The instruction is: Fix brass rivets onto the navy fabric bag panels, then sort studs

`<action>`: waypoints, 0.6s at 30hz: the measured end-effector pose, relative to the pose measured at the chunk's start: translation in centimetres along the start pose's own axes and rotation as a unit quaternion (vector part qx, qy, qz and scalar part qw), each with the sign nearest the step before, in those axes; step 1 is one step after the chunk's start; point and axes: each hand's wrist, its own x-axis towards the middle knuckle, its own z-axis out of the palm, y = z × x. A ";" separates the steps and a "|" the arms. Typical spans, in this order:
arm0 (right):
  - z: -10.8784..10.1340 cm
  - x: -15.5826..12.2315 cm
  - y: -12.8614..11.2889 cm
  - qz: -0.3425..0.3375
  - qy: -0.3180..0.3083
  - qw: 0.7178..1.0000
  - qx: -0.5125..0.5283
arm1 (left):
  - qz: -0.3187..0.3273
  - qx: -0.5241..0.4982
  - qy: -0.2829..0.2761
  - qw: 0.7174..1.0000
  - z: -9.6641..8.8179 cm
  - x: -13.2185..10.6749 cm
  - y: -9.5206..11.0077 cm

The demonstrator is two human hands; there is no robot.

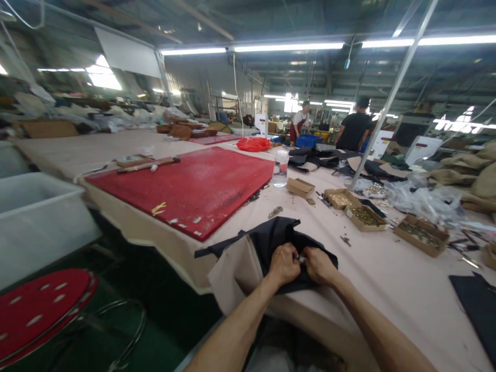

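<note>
A piece of black fabric (275, 232) with a beige side (236, 268) lies bunched at the table's front edge, part of it hanging over. Both hands are closed on it, fingertips nearly meeting. My left hand (284, 264) pinches the cloth from the left, and my right hand (320, 266) grips it from the right. Between the fingertips shows a small pale, shiny bit (301, 258), too small to name. The fingers partly hide the fabric's middle.
A red board (194, 181) with a hammer (149, 164) on it lies left. Cardboard boxes of small metal parts (364, 217), a clear bottle (279, 169) and plastic bags (422, 199) stand ahead and right. A red stool (42, 310) is at left. Two people work farther back.
</note>
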 end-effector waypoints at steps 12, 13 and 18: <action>-2.2 2.9 1.2 0.123 -0.114 0.972 0.166 | -0.068 -0.086 -0.013 0.994 -0.7 0.5 1.3; -2.2 3.3 1.2 0.133 -0.119 0.969 0.173 | -0.069 -0.090 -0.008 0.993 -0.7 0.5 1.3; -2.5 4.3 1.6 0.143 -0.152 0.958 0.198 | -0.093 -0.120 0.017 0.988 -1.0 0.5 1.2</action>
